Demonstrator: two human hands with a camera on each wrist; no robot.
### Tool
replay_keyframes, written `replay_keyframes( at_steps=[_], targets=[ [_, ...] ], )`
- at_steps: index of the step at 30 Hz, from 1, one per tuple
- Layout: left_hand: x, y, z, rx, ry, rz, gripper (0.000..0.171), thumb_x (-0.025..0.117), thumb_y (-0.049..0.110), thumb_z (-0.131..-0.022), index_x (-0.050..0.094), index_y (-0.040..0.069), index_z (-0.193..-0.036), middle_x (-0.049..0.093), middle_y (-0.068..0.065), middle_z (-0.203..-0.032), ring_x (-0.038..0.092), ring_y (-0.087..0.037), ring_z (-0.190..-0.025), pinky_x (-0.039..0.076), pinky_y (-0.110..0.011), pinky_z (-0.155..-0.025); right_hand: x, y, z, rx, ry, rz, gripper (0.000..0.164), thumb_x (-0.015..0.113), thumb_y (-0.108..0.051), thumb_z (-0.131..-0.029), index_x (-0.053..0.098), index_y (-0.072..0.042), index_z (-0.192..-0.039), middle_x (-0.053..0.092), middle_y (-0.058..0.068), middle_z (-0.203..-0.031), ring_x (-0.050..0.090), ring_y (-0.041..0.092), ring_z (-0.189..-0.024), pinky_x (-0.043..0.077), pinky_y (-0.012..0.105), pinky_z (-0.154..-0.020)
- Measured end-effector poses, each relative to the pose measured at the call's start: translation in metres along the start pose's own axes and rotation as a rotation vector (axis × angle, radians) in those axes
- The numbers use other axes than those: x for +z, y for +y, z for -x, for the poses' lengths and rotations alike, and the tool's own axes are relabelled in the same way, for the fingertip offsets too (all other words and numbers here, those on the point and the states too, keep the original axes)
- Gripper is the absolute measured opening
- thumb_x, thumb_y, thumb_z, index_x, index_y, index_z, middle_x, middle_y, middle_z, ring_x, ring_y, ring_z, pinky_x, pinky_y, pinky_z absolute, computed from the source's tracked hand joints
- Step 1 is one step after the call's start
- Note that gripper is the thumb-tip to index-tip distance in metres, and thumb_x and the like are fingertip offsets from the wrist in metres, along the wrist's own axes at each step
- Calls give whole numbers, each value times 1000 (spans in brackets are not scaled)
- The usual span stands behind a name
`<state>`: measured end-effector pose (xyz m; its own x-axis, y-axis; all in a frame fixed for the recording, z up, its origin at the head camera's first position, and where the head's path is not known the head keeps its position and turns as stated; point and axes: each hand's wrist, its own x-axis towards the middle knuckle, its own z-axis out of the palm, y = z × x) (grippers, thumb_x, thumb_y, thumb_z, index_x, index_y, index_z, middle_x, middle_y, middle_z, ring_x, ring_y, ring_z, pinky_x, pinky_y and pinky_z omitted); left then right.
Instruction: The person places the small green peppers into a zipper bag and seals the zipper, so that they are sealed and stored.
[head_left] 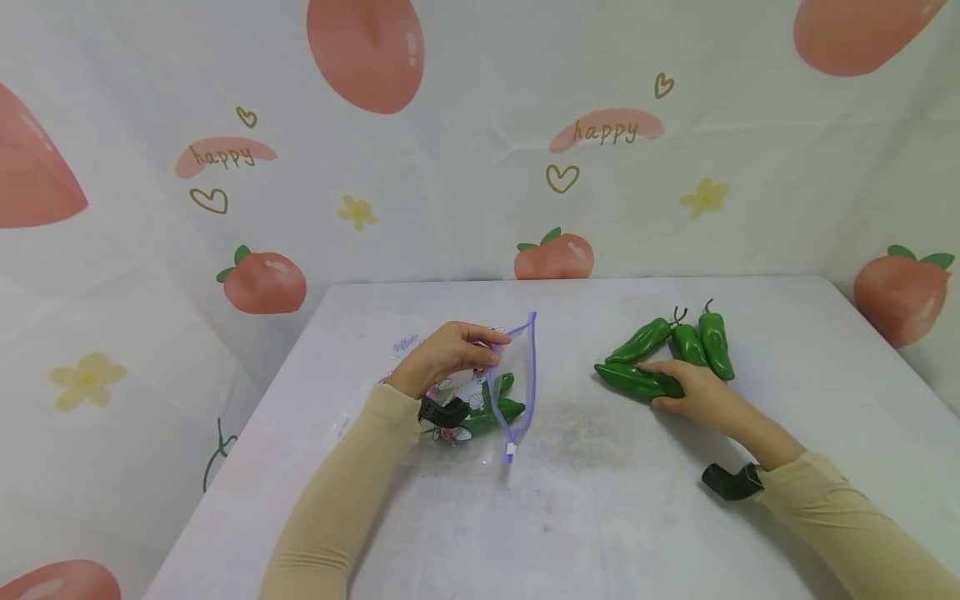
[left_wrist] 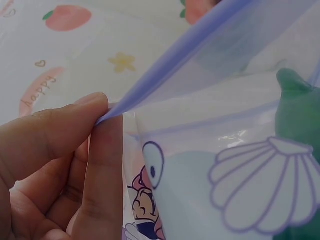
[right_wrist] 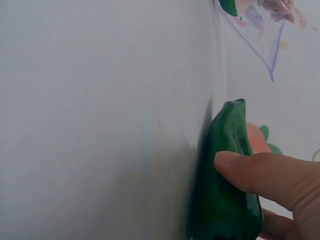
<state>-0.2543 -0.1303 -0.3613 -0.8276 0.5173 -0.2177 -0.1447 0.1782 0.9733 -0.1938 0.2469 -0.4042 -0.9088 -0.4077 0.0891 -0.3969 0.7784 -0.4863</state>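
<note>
A clear zip bag (head_left: pixel 531 375) with a purple zip edge and printed cartoon figures lies on the table, its mouth held apart and facing right. Between thumb and fingers, my left hand (head_left: pixel 452 354) pinches the upper zip edge, seen close in the left wrist view (left_wrist: pixel 112 112). Green peppers (head_left: pixel 491 414) lie inside the bag, partly hidden by its print and my wrist. On the right, my right hand (head_left: pixel 697 396) grips a green pepper (head_left: pixel 633 381) by its thicker end, thumb across its side in the right wrist view (right_wrist: pixel 230 135).
Three more green peppers with dark stems lie just behind my right hand: one slanting left (head_left: pixel 640 340), one in the middle (head_left: pixel 687 343) and one at right (head_left: pixel 716 343). A printed cloth backdrop (head_left: pixel 457 200) rises at the table's back edge. Black straps circle both wrists.
</note>
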Motion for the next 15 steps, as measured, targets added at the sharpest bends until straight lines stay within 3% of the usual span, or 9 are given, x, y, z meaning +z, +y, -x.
replay_keyframes(
  at_steps=[15],
  targets=[
    [1, 1, 1, -3, 1, 14, 43, 63, -5, -89, 53, -12, -130, 64, 1, -81, 51, -16, -65, 46, -25, -62, -2, -2, 0, -25, 89, 0, 54, 78, -9, -79, 59, -2, -129, 60, 25, -125, 55, 44, -115, 46, 57, -91]
  ],
)
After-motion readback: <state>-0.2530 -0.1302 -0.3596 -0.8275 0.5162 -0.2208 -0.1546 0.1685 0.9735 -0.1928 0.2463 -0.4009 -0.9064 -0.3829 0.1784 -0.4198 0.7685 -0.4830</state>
